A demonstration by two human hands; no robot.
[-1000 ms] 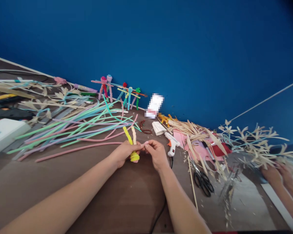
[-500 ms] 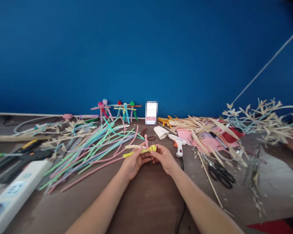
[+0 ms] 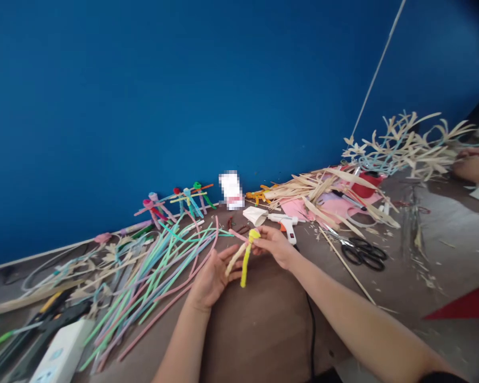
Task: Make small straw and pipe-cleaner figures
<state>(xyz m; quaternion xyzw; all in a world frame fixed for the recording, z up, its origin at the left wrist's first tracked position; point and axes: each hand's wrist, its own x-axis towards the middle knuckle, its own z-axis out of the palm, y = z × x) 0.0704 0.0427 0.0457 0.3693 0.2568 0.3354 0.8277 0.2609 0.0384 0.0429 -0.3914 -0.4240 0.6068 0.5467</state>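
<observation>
A small pipe-cleaner figure [image 3: 245,260] hangs over the middle of the table, with a yellow wound top, one yellow leg, one cream leg and a pink strand sticking out to the left. My right hand [image 3: 276,248] pinches it near the top between thumb and fingers. Just left of it, my left hand [image 3: 212,279] has its fingers apart, with the cream leg lying in front of the fingertips; whether they touch is unclear. Beside the left hand spreads a pile of pastel pipe cleaners [image 3: 159,276].
Several finished pipe-cleaner figures [image 3: 187,199] lean on the blue wall. A white glue gun [image 3: 288,227], its cord, black scissors [image 3: 363,252] and dried husk strips [image 3: 323,186] lie to the right. A power strip [image 3: 64,351] stands front left. Another person's hand [image 3: 475,167] shows far right.
The figure has turned from lying sideways to legs hanging down. My left hand has let go of its legs and its fingers have spread. The camera view has tilted.
</observation>
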